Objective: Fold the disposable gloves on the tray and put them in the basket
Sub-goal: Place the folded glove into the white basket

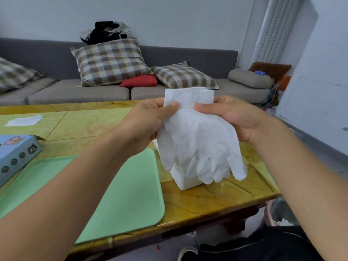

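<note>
A: Head view, quick. What's being held?

B: A white disposable glove (197, 136), hanging in the air above the table (207, 196), fingers dangling down. Left hand (150, 119) is pinching it near the cuff with the thumb on top; right hand (231, 115) is pinching the other side of the cuff the same way. Both are gripping the glove, nothing else.

A: Tray?

B: Green tray (122, 194) is lying below the left forearm, no gloves showing on its visible part. The glove is hanging to the right of it, in front of a white container (185, 182).

A: Is that the basket?

B: Probably, but mostly hidden behind the glove, so I'm not calling it.

A: Step?

B: Looks like folding is just getting started; glove is spread flat, no crease yet. The next move calls for bringing cuff and fingers together, then lowering it into the container.

A: Anything else?

B: Blue glove box (17, 153) marked XL sitting at the left edge.
</note>
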A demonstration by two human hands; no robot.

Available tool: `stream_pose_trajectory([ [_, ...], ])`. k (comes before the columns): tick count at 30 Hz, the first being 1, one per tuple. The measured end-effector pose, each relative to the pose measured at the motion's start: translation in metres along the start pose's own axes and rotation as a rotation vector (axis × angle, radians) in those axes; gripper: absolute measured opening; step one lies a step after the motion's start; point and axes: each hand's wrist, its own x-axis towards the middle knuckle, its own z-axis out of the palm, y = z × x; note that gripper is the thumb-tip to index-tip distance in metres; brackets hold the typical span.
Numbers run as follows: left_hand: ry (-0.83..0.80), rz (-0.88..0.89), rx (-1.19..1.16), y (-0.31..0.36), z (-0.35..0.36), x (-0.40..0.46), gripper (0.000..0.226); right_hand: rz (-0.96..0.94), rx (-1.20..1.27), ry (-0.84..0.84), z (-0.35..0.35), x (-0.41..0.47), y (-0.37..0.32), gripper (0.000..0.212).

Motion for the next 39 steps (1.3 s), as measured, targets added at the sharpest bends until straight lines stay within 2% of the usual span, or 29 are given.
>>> stream_pose_trajectory([
  [4,0.091,-0.120,0.100,0.003,-0.004,0.028,0.018,0.047,0.008,0.034,-0.006,0.024,-0.003,0.017],
  [6,0.155,-0.112,0.145,0.007,-0.007,0.051,0.013,0.023,-0.015,0.071,-0.007,0.049,-0.007,0.015],
  [10,0.186,0.198,0.012,0.047,-0.021,0.095,0.011,-0.246,-0.024,0.153,-0.013,0.098,-0.043,0.024],
  [13,0.207,0.319,0.068,0.060,-0.031,0.109,0.016,-0.435,-0.061,0.171,-0.026,0.113,-0.057,0.011],
  [16,0.190,0.324,0.265,0.020,-0.038,0.115,0.014,-0.472,-0.078,0.207,-0.034,0.121,-0.014,0.016],
  [19,0.129,0.306,0.411,-0.037,-0.039,0.102,0.012,-0.393,-0.171,0.227,-0.046,0.113,0.056,0.017],
  [22,-0.044,0.256,0.617,-0.091,-0.039,0.087,0.005,-0.285,-0.570,0.114,-0.062,0.093,0.103,0.011],
  [23,-0.087,0.241,0.694,-0.105,-0.040,0.081,0.009,-0.289,-0.690,0.061,-0.065,0.087,0.109,0.009],
  [25,-0.122,0.266,0.807,-0.117,-0.042,0.074,0.019,-0.332,-0.765,-0.009,-0.064,0.077,0.108,0.008],
  [27,-0.141,0.299,0.814,-0.111,-0.042,0.068,0.020,-0.352,-0.814,-0.061,-0.060,0.070,0.100,0.007],
  [29,-0.215,0.277,0.861,-0.099,-0.040,0.063,0.020,-0.280,-0.936,-0.168,-0.058,0.064,0.097,0.012],
  [32,-0.351,0.191,0.905,-0.088,-0.034,0.055,0.020,-0.072,-1.035,-0.323,-0.060,0.058,0.093,0.029],
  [33,-0.328,0.205,0.876,-0.085,-0.032,0.054,0.023,-0.046,-0.995,-0.312,-0.062,0.058,0.086,0.033],
  [35,-0.155,0.305,0.885,-0.082,-0.029,0.058,0.029,-0.110,-0.827,-0.203,-0.061,0.062,0.070,0.029],
  [37,-0.006,0.380,1.121,-0.081,-0.031,0.065,0.039,-0.220,-0.796,-0.097,-0.049,0.074,0.060,0.018],
  [38,0.011,0.368,1.284,-0.081,-0.031,0.069,0.047,-0.214,-0.910,-0.108,-0.039,0.084,0.059,0.039],
  [39,-0.002,0.332,1.417,-0.083,-0.031,0.072,0.054,-0.151,-1.086,-0.185,-0.028,0.094,0.061,0.070],
])
